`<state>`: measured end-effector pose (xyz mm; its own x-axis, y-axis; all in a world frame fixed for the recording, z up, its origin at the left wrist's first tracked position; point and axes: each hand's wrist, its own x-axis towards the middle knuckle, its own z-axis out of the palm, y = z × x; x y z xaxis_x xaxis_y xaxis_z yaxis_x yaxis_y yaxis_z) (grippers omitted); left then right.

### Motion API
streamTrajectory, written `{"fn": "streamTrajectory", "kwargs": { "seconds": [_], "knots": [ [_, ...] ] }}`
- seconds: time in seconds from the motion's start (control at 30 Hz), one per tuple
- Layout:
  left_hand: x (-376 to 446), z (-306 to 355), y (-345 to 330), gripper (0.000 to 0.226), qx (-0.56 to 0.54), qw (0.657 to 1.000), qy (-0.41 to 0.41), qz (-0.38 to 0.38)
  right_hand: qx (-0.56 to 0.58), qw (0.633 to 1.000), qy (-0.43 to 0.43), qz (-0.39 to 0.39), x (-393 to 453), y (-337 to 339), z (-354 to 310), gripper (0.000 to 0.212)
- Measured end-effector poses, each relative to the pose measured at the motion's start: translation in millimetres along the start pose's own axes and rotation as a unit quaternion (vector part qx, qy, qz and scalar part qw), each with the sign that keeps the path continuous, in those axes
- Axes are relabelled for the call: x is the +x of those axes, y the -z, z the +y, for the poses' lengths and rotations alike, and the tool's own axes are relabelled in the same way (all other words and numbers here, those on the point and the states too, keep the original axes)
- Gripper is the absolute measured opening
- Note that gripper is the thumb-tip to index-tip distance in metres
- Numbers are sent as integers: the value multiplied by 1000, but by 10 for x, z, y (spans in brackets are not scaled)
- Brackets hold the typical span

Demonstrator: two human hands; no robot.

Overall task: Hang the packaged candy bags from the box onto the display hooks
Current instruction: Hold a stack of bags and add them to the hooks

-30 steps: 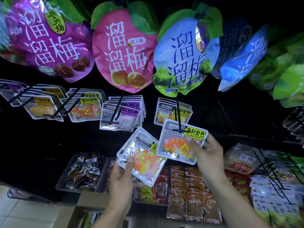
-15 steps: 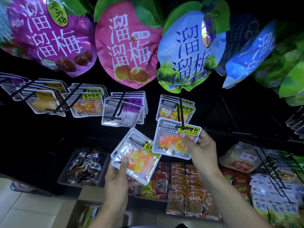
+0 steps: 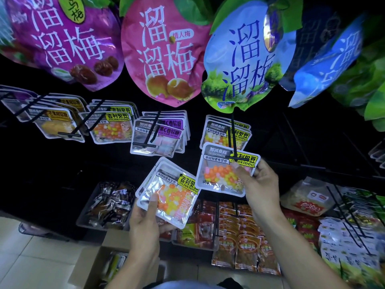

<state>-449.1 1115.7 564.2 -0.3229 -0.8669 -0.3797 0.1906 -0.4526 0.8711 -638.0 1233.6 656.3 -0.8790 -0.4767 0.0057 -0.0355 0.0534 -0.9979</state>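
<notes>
right hand (image 3: pixel 257 184) | raised toward the hook (image 3: pixel 234 138) since a second ago | candy bag (image 3: pixel 225 170) carried up with it, its top edge now brought to the hook's end bar | left hand (image 3: pixel 145 217) | stack of bags (image 3: pixel 168 195) lifted slightly

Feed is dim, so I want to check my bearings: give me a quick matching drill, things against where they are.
Things:
1. single clear jelly-bean candy bag
2. stack of clear jelly-bean bags
3. brown cardboard box
4. big pink plum pouch

Places:
A. bottom left, on floor
B. left hand
C. top row
D. right hand, at black wire hook

Pairs: 1-D, 2-B, 3-A, 4-C
</notes>
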Motion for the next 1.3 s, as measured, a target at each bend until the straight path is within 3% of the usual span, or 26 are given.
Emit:
{"fn": "streamTrajectory", "kwargs": {
  "seconds": [0.57, 0.77, 0.97, 1.2, 1.23, 1.3],
  "knots": [
    [54, 119, 9, 29, 10, 999, -32, 12, -4, 1000, -1, 6, 33, -13, 59, 18],
    [37, 146, -41, 34, 14, 999, -34, 10, -36, 999, -16, 19, 374, -84, 97, 25],
    [28, 144, -53, 34, 20, 999, -39, 5, -19, 1000, -10, 16, 730, -152, 129, 15],
    [-54, 227, -151, 23, 5, 999, -37, -10, 41, 987, -115, 102, 469, -153, 327, 29],
    [-63, 235, -165, 26, 3, 999, -33, -16, 50, 985, -142, 86, 313, -163, 338, 30],
    [-76, 234, -195, 33, 5, 999, -24, -25, 42, 984, -171, -20, -62, -238, 304, 36]
  ]
}}
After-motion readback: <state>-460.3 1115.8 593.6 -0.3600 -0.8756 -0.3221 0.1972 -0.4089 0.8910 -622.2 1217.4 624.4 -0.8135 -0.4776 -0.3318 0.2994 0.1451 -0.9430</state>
